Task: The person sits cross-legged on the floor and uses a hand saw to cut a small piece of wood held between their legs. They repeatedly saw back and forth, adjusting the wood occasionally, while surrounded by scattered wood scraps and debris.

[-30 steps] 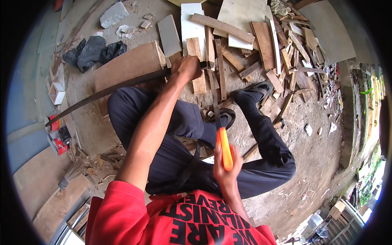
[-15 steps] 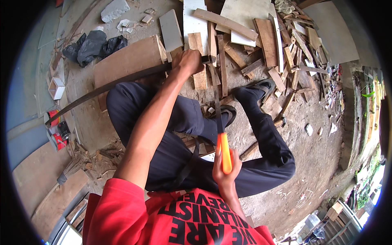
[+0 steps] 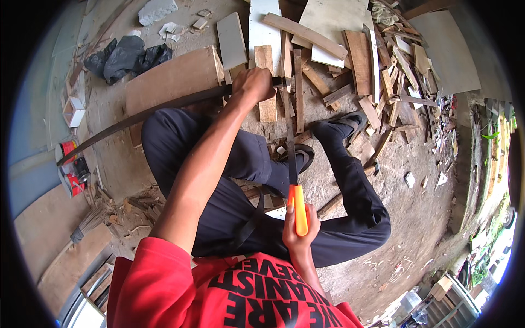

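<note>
My left hand (image 3: 254,86) is closed round a long dark wooden strip (image 3: 186,100), close to its right end. The strip slants down to the far left across my bent left knee. In my right hand (image 3: 291,234), near my lap, is a handsaw (image 3: 301,212) by its orange-yellow handle. Its narrow dark blade (image 3: 291,147) points away from me, and its far part crosses the strip's end just right of my left hand. How deep the blade sits in the wood is too small to tell.
Beyond my feet lies a heap of wood offcuts (image 3: 358,60). A broad brown board (image 3: 175,79) and black plastic bags (image 3: 124,59) are at the left. Red cans (image 3: 71,183) stand near the strip's far-left end. A hammer-like tool (image 3: 373,168) lies right of my leg.
The saw and my right hand have come slightly toward my body. My left hand keeps its grip on the strip, and the whole view has shifted a little.
</note>
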The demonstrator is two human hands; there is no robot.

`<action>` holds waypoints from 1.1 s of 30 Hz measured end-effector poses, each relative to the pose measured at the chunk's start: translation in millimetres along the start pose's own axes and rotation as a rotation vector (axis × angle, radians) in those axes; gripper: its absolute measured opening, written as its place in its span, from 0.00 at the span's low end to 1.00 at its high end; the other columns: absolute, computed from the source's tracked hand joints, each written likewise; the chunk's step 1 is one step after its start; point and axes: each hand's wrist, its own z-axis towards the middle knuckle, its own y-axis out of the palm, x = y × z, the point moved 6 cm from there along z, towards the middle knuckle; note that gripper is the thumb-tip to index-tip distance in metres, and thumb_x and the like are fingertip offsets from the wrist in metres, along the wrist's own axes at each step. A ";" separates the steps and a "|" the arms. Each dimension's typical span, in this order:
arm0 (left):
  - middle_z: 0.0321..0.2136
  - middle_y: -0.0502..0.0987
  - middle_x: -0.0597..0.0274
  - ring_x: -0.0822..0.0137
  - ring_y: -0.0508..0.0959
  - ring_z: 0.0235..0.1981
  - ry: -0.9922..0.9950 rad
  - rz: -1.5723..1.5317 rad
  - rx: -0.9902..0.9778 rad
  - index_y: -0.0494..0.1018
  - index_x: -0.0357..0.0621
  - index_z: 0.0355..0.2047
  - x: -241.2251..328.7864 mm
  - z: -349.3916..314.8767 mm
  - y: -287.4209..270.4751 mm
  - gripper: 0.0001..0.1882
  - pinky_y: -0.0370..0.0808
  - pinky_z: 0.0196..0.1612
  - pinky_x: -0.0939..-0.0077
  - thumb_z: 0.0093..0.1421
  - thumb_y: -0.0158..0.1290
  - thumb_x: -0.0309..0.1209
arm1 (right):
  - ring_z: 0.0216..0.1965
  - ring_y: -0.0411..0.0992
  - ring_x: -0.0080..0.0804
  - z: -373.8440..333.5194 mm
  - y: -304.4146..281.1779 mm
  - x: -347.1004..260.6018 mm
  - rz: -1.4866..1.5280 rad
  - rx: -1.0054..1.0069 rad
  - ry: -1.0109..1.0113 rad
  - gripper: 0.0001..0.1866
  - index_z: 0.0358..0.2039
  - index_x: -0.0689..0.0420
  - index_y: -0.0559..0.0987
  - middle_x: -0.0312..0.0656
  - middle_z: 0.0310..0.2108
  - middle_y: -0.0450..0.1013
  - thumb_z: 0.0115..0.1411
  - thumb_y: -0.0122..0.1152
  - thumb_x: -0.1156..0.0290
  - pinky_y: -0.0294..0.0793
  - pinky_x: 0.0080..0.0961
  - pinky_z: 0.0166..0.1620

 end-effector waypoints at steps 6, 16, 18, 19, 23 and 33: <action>0.30 0.83 0.49 0.55 0.84 0.32 0.023 0.009 -0.072 0.82 0.45 0.31 20.5 -2.1 -20.4 0.11 0.80 0.37 0.61 0.55 0.52 0.34 | 0.17 0.68 0.38 127.5 55.1 7.2 0.141 0.040 0.075 0.10 0.30 0.62 0.73 0.48 0.19 0.69 0.61 0.64 0.70 0.68 0.29 0.25; 0.34 0.83 0.47 0.61 0.84 0.29 -0.009 -0.017 -0.018 0.82 0.43 0.30 -13.5 13.2 20.0 0.08 0.80 0.30 0.66 0.55 0.53 0.28 | 0.18 0.72 0.28 2.2 -7.0 -6.8 0.023 -0.005 -0.008 0.07 0.32 0.63 0.75 0.43 0.21 0.71 0.57 0.66 0.77 0.68 0.23 0.24; 0.34 0.83 0.49 0.61 0.84 0.30 0.006 -0.010 -0.014 0.82 0.43 0.30 -14.8 7.2 22.7 0.08 0.80 0.30 0.66 0.55 0.52 0.28 | 0.19 0.72 0.29 17.0 -2.1 -3.1 0.027 -0.020 0.028 0.06 0.31 0.64 0.75 0.44 0.21 0.71 0.58 0.65 0.78 0.68 0.24 0.25; 0.34 0.83 0.49 0.61 0.85 0.30 0.017 -0.003 0.005 0.82 0.43 0.30 -11.0 8.3 12.1 0.09 0.81 0.30 0.66 0.56 0.52 0.28 | 0.19 0.71 0.29 44.4 12.7 -0.7 0.106 0.010 0.000 0.07 0.31 0.63 0.74 0.43 0.19 0.70 0.59 0.64 0.77 0.68 0.25 0.25; 0.36 0.83 0.49 0.53 0.84 0.38 -0.007 0.028 -0.125 0.83 0.45 0.36 26.9 -13.1 -28.9 0.14 0.81 0.39 0.61 0.52 0.53 0.34 | 0.15 0.65 0.32 148.0 52.8 -12.1 0.075 0.052 0.037 0.10 0.30 0.63 0.73 0.45 0.16 0.68 0.62 0.64 0.71 0.66 0.27 0.23; 0.32 0.83 0.47 0.56 0.84 0.32 0.025 -0.010 0.009 0.81 0.42 0.28 7.2 -12.1 -7.5 0.08 0.81 0.37 0.62 0.52 0.55 0.32 | 0.18 0.71 0.30 2.7 -7.5 -0.8 0.018 -0.013 -0.008 0.09 0.33 0.65 0.74 0.43 0.21 0.71 0.56 0.68 0.77 0.68 0.23 0.23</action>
